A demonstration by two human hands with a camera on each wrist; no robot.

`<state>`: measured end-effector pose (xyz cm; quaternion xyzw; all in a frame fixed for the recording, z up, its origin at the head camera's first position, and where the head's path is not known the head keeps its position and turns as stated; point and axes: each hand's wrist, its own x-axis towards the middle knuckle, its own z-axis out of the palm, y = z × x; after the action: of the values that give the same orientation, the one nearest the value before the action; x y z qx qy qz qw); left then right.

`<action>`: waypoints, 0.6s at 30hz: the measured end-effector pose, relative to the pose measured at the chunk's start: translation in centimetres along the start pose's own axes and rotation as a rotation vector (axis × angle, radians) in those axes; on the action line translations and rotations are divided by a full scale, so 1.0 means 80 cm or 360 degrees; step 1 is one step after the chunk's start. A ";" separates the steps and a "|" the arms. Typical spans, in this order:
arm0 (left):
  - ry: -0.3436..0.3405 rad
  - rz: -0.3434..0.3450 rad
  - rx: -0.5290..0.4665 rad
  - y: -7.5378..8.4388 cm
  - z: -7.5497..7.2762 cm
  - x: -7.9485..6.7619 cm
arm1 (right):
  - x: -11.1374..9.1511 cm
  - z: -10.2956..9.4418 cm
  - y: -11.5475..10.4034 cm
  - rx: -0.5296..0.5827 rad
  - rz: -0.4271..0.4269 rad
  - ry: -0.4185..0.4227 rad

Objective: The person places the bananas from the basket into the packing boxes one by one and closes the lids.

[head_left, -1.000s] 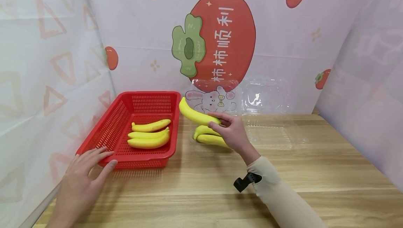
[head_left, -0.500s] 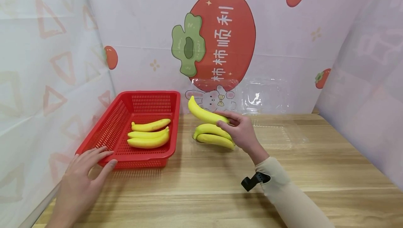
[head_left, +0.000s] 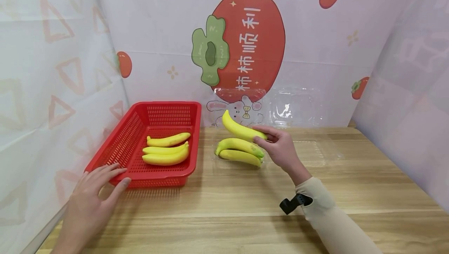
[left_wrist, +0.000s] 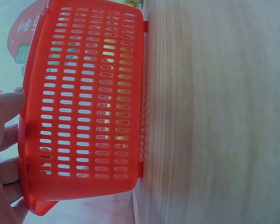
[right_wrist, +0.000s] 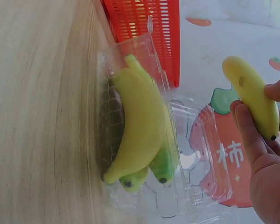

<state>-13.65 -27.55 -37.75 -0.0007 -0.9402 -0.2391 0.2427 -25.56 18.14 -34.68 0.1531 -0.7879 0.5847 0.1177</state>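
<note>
My right hand (head_left: 280, 148) pinches a yellow banana (head_left: 242, 130) between thumb and fingers by its right end; its other end points up and left. The banana is held above a clear plastic clamshell box (right_wrist: 130, 46), whose lid stands raised behind. Inside that box lie several bananas (head_left: 240, 156), some with greenish tips, close together in the right wrist view. My left hand (head_left: 92, 197) rests at the near left corner of a red perforated basket (head_left: 158, 176), its fingers relaxed over the rim. Within the basket are 3 yellow bananas (head_left: 165, 158).
Right of the filled box, a second clear clamshell box (head_left: 308, 152) stands with its lid up against the backdrop. A printed cloth (head_left: 315, 43) closes off the back and both sides. Everything stands on a wood-grain table (head_left: 224, 215).
My right hand has carried the banana rightward, away from the basket and over the box, so the bananas below show more fully. My left hand and the basket have stayed put.
</note>
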 end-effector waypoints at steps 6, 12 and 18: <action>0.0002 0.0009 -0.0003 0.001 0.000 0.000 | 0.001 -0.003 0.003 0.0001 0.0002 0.0011; 0.0000 0.0005 -0.0001 0.002 0.000 0.000 | 0.003 -0.005 0.010 -0.0109 -0.0007 -0.0067; -0.0009 -0.0015 0.0011 0.003 -0.001 0.000 | 0.004 -0.006 0.021 -0.0214 0.0059 -0.0192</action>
<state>-13.63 -27.37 -37.59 0.0037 -0.9416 -0.2370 0.2390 -26.49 19.00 -35.92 0.1651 -0.8338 0.5222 0.0691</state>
